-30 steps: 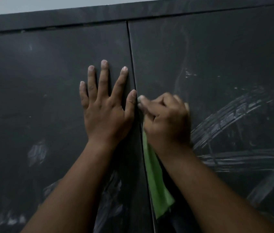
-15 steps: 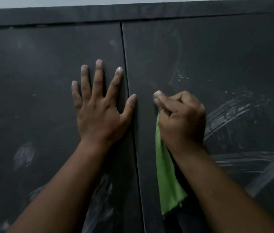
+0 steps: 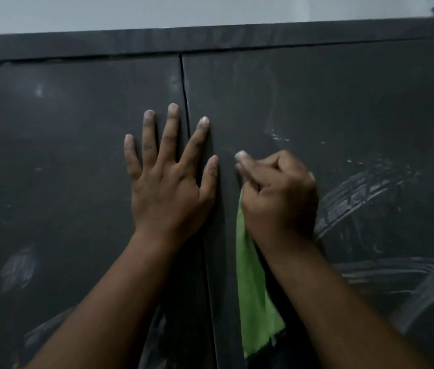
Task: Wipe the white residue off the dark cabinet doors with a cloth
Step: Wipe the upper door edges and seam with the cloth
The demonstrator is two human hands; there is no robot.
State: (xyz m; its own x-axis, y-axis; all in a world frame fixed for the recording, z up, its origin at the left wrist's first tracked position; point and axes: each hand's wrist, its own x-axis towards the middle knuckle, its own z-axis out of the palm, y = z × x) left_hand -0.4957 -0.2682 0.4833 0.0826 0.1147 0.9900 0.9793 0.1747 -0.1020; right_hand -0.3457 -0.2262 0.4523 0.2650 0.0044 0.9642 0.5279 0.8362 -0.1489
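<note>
The green cloth point(image 3: 255, 302) hangs flat against the right cabinet door point(image 3: 343, 107), close to that door's inner edge, its upper end bunched inside the right hand point(image 3: 277, 198) and its loose tail trailing down toward the bottom of the view. The right hand grips the cloth with fingers curled into a fist, knuckles turned out and the thumb laid along the top, and it sits against the door just right of the seam point(image 3: 185, 102) where the two doors meet. White residue point(image 3: 365, 198) streaks the right door in curved bands just beside and to the right of that fist, with more broad smears point(image 3: 402, 272) lower down toward the door's right edge. The left hand point(image 3: 167, 187) lies flat with fingers straight and spread wide, holding nothing; its palm rests on the left cabinet door point(image 3: 64, 155), while the index finger and thumb reach across the seam onto the right door. Thumb and fist are near each other but apart. A fainter pale smudge point(image 3: 18, 267) marks the left door near its left edge. Above both doors runs the cabinet's dark top rail point(image 3: 210, 41), and over it a pale wall point(image 3: 183, 12).
</note>
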